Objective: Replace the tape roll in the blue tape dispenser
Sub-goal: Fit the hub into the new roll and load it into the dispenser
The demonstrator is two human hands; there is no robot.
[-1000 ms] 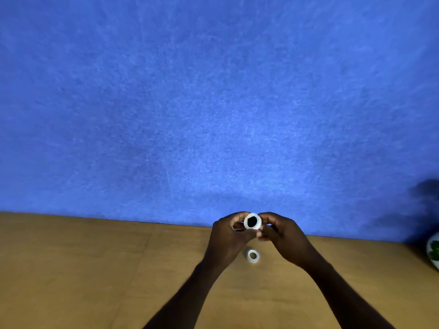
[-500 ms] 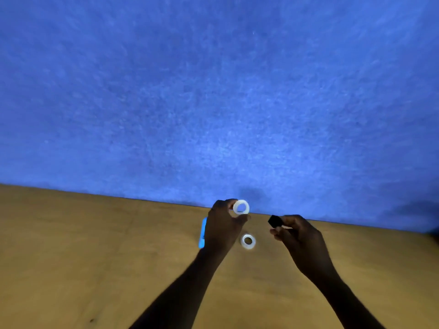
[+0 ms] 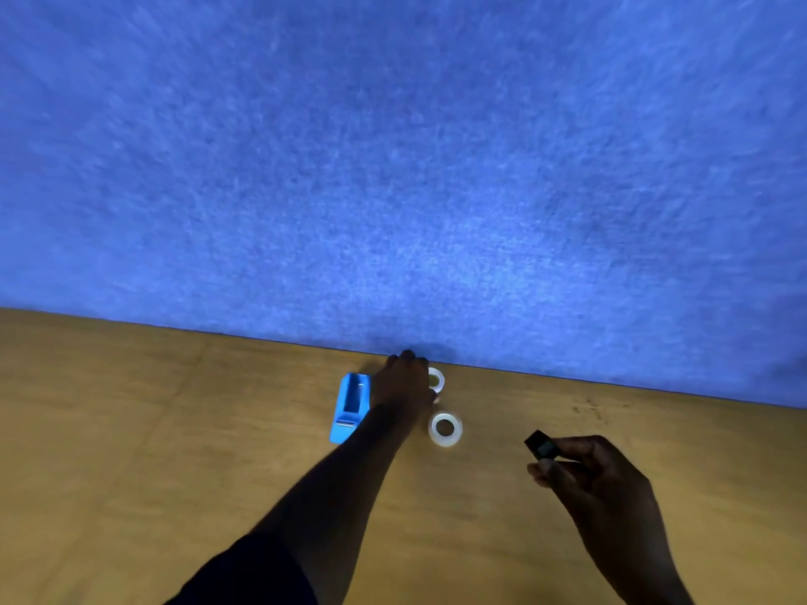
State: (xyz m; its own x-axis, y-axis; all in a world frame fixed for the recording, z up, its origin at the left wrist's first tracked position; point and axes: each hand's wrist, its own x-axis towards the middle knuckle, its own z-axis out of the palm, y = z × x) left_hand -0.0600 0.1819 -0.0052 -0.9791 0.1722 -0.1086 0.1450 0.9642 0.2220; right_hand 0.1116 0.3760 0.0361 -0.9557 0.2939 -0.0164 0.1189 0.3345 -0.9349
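Dim bluish light; soft motion blur; wide-angle edge distortion.

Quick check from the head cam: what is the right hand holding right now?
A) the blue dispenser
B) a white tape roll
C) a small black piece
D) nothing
C: the right hand pinches a small black piece in its fingertips above the table, while both white tape rolls and the blue dispenser are over by the left hand.

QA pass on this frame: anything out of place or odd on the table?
Nothing damaged or spilled. The blue dispenser sits with an empty bay, mid-swap. Its black hub is out, pinched in the right hand. One tape roll lies flat on the table; another is at the left hand, by the wall.
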